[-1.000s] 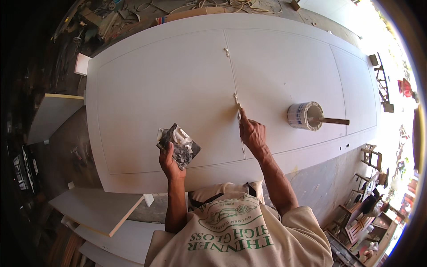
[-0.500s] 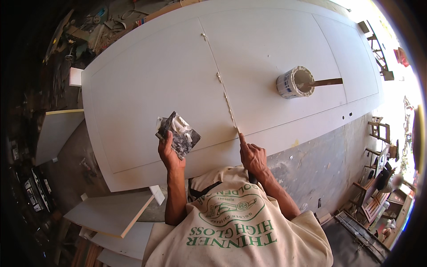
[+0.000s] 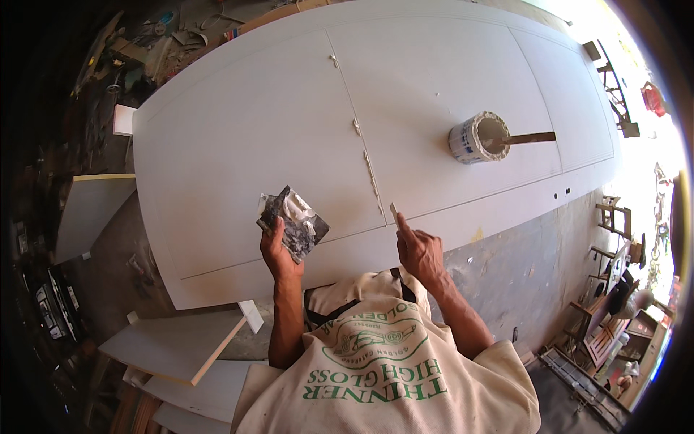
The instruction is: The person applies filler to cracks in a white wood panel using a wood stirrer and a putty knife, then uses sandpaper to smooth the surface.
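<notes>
A large pale grey door panel lies flat in front of me, with thin grooves across it. Dabs of white putty run along one crosswise groove. My left hand grips a dark, putty-smeared square plate with a white lump on top. In my right hand is a small putty knife, forefinger stretched along it. Its tip is just right of the groove's near end; whether it touches the panel I cannot tell. A putty-crusted tub stands on the panel, a flat stick resting in it.
More panels lean or lie at the lower left, and another stands at the left. Clutter covers the floor at the far left. Wooden stools and a rack stand at the right.
My right hand has moved slightly right and nearer to me, taking the putty knife off the end of the putty line. The left hand with the plate has shifted a little right.
</notes>
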Available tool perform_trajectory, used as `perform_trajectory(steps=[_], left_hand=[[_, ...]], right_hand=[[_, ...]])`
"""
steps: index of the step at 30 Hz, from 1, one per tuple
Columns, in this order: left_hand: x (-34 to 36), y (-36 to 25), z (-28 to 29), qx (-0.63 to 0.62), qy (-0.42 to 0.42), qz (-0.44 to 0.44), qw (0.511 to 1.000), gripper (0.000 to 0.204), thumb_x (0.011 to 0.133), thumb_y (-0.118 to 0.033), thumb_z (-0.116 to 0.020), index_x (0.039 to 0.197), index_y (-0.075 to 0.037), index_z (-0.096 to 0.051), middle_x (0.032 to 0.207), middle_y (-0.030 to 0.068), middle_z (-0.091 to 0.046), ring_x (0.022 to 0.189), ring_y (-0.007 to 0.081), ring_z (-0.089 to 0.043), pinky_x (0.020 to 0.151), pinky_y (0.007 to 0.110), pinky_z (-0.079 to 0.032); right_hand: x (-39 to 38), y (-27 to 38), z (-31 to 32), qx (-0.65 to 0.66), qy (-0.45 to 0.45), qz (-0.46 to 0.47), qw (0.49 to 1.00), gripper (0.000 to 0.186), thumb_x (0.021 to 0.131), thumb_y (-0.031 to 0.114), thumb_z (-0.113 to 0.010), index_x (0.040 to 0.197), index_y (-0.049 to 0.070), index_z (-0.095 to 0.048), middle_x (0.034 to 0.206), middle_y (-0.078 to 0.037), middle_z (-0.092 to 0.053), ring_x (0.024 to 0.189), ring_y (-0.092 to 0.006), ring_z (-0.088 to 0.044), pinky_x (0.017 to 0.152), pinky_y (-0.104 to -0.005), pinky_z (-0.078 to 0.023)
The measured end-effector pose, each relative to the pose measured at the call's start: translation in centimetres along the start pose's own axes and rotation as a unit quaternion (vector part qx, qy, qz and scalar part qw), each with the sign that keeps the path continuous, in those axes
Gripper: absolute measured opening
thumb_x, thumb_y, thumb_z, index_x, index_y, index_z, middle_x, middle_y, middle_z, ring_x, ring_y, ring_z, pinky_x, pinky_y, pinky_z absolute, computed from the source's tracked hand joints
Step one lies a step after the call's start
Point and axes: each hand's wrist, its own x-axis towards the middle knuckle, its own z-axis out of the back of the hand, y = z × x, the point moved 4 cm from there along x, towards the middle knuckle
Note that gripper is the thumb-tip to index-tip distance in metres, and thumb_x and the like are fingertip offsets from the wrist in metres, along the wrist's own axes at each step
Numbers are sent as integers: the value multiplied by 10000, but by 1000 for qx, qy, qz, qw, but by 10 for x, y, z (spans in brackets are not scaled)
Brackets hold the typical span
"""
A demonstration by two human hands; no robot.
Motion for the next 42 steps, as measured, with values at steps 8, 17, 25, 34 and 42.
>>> perform_trajectory(steps=[8,17,25,34,42], left_hand=[[5,2,14,-32,-17,-13,999,423,976,-111,-687,1363,31,-590,1259,115,-684,1114,252,-687,978,398,-552],[20,10,47,-32,-98,-47,994,413,987,-95,-676,1373,28,-595,1302,116,-674,1144,245,-674,1002,399,-536],[40,20,47,-45,-140,-49,988,480,993,-141,-684,1423,28,-555,1351,128,-651,1201,268,-659,1037,432,-539],[49,15,42,-44,-153,-39,987,474,1001,-140,-675,1427,24,-547,1341,123,-648,1207,256,-644,1050,418,-518],[49,21,50,-43,-156,-43,986,495,1006,-143,-663,1450,24,-524,1352,124,-644,1209,258,-649,1036,417,-533]], right_hand=[[181,-44,-54,-23,-151,91,984,531,934,126,-715,1445,147,-571,649,-138,-652,527,-355,-635,488,-464,-496],[409,-74,-90,-88,-117,73,987,400,947,142,-585,1337,83,-646,702,-161,-701,589,-359,-689,534,-493,-521],[493,-99,-118,-132,-57,40,989,403,987,195,-483,1336,101,-662,752,-215,-728,660,-403,-721,628,-526,-555],[501,-97,-121,-156,-37,61,985,444,961,183,-507,1377,117,-647,748,-219,-726,651,-397,-723,630,-545,-558],[500,-103,-122,-185,-50,75,979,434,939,174,-535,1349,124,-668,727,-209,-722,626,-399,-715,604,-547,-556]])
